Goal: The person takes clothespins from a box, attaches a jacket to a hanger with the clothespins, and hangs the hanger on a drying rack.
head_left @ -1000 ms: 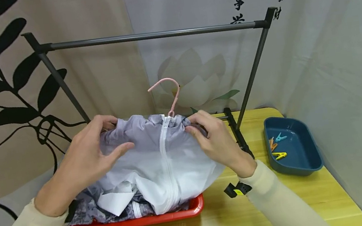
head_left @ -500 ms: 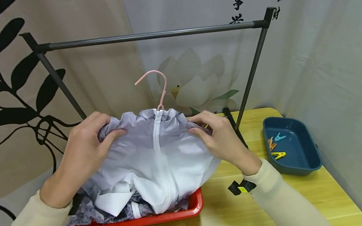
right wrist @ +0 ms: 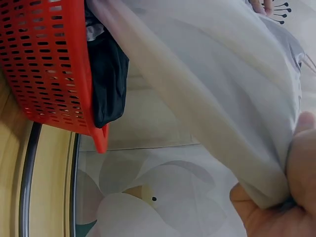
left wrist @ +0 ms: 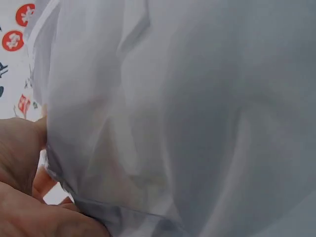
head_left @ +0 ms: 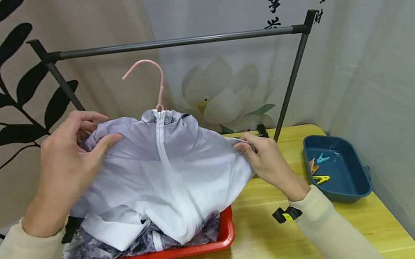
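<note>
A lilac-to-white zip jacket is spread on a pink hanger, whose hook stands up from the collar. My left hand grips the jacket's left shoulder, thumb in front and fingers behind. At the opposite shoulder, my right hand pinches the cloth between thumb and fingers; the right wrist view shows the pinched fabric close up. The jacket's lower part hangs over a red basket holding a grey patterned garment. Cloth hides the hanger's arms.
Behind the jacket stands a dark metal rack with a horizontal bar. A blue tray on the right of the wooden table holds an orange, a light blue and a yellow clothespin. A printed curtain hangs behind.
The jacket and hanger have risen and shifted left. My left hand has moved up and left, my right hand outward to the right, and the shoulders are spread wider.
</note>
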A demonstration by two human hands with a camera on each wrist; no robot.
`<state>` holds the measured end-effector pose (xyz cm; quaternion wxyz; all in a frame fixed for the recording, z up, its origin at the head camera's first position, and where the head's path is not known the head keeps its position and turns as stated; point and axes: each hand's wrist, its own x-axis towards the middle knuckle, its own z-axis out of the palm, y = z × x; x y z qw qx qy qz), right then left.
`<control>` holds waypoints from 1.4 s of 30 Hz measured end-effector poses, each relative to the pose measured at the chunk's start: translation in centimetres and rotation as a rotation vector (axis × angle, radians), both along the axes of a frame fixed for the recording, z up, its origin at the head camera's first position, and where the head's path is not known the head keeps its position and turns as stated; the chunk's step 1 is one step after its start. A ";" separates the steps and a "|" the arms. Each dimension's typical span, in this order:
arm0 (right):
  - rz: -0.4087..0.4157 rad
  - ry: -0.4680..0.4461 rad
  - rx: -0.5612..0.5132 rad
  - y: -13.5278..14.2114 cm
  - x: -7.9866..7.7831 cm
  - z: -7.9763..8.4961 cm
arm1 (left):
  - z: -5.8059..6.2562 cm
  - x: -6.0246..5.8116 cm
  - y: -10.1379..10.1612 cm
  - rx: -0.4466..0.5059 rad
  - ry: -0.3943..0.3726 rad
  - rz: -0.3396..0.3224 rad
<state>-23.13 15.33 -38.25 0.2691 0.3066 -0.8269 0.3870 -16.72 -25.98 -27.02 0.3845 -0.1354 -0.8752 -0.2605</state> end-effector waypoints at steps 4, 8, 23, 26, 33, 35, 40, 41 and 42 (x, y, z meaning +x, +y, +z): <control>-0.003 0.012 -0.029 0.2 -0.3 -0.4 | -0.1 -0.2 -0.1 -0.018 0.030 0.031; -0.016 0.032 0.015 0.3 -0.5 0.1 | -0.4 -0.5 -0.1 -0.011 0.059 0.048; 0.107 0.081 0.052 0.3 -0.8 2.1 | -1.4 -1.6 -1.0 -0.146 -0.020 -0.044; 0.080 0.087 0.031 0.7 -0.9 1.5 | -2.5 -2.0 -2.8 -0.222 -0.006 -0.034; 0.066 0.014 0.088 2.0 -0.6 0.7 | -3.3 -3.1 -4.7 -0.103 0.110 -0.030; 0.070 -0.020 0.115 2.3 -0.4 0.4 | -3.1 -3.3 -4.7 -0.082 0.120 -0.020; 0.066 -0.058 0.122 2.8 -0.2 0.1 | -2.7 -3.2 -4.4 -0.200 0.121 0.003; 0.065 -0.057 0.121 2.9 -0.2 0.0 | -2.7 -3.2 -4.2 -0.239 0.109 -0.009; 0.064 -0.057 0.119 2.9 -0.2 0.0 | -2.7 -3.1 -4.0 -0.277 0.091 -0.026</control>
